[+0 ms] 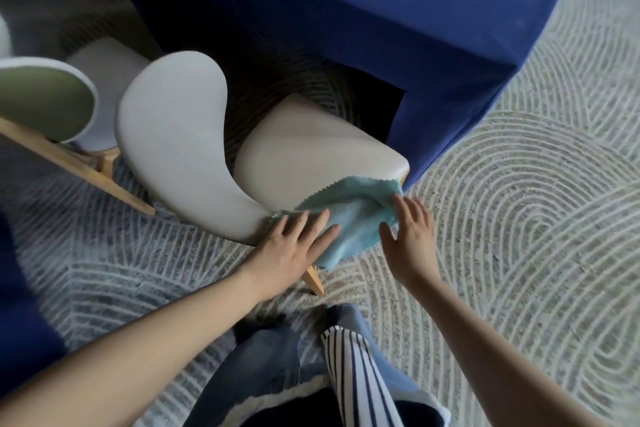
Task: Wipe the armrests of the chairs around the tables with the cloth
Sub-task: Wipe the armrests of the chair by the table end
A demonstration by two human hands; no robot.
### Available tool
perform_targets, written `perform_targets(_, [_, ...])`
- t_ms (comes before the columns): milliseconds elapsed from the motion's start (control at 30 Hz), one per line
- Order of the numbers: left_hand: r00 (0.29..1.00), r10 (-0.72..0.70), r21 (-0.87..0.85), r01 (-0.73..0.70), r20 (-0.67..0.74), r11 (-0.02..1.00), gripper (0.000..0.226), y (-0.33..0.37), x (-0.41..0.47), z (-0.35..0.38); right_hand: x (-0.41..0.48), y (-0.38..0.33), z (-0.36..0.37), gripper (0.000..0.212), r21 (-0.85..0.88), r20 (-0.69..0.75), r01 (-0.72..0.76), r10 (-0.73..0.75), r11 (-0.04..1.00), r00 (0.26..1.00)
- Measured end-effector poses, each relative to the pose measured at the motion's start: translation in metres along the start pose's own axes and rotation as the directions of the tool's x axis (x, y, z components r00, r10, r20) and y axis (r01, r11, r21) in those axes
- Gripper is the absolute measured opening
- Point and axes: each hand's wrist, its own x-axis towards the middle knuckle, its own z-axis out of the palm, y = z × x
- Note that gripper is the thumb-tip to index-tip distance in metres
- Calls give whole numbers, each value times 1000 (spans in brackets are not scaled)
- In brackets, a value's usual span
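Observation:
A light blue cloth [353, 215] lies draped over the near edge of a beige padded chair [304, 152], hanging down past the seat. My left hand [294, 246] presses flat on the cloth's left part with straight fingers, at the point where the curved backrest and armrest [173, 135] meets the seat. My right hand [412, 229] is spread open at the cloth's right edge, its fingertips touching the fabric near the chair's right corner.
A table draped in dark blue fabric [381, 28] stands just behind the chair. A second chair [45, 97] with a green back and wooden legs is at the left. Patterned grey carpet [519, 218] spreads to the right. My legs and a striped garment [349, 374] are below.

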Motion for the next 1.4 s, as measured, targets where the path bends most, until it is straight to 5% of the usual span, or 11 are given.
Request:
perform_targets(167, [976,-63,-201,106,209,974,79,4,14,-35,19,16,-8,64,108,-24,-173,177,979,984])
perform_targets(300, [942,-164,-239,238,292,942,78,8,35,-55,28,14,-16,86,-1,98,173,-172,985,980])
perform_targets(400, [910,-299,-392,397,288,830,69,8,50,-60,34,11,-16,93,-175,259,478,-428,861,866])
perform_targets(500, [862,-405,-405,502,305,764,77,9,56,-47,39,7,-8,93,-261,332,607,-521,751,786])
perform_targets(667, [879,-386,-193,445,279,874,72,11,51,-24,27,-4,12,88,-254,274,439,-371,862,887])
perform_targets(900, [901,-306,-165,367,307,916,61,9,42,-17,3,-31,40,78,-260,28,217,-217,941,976])
perform_targets(1067, [974,-221,-154,212,-47,965,63,-15,13,0,-15,-62,57,73,-268,-112,174,-210,948,971])
perform_targets(1400, [900,17,-153,-93,-435,984,35,-110,-46,44,-43,-151,103,67,-425,-235,88,-204,901,950])
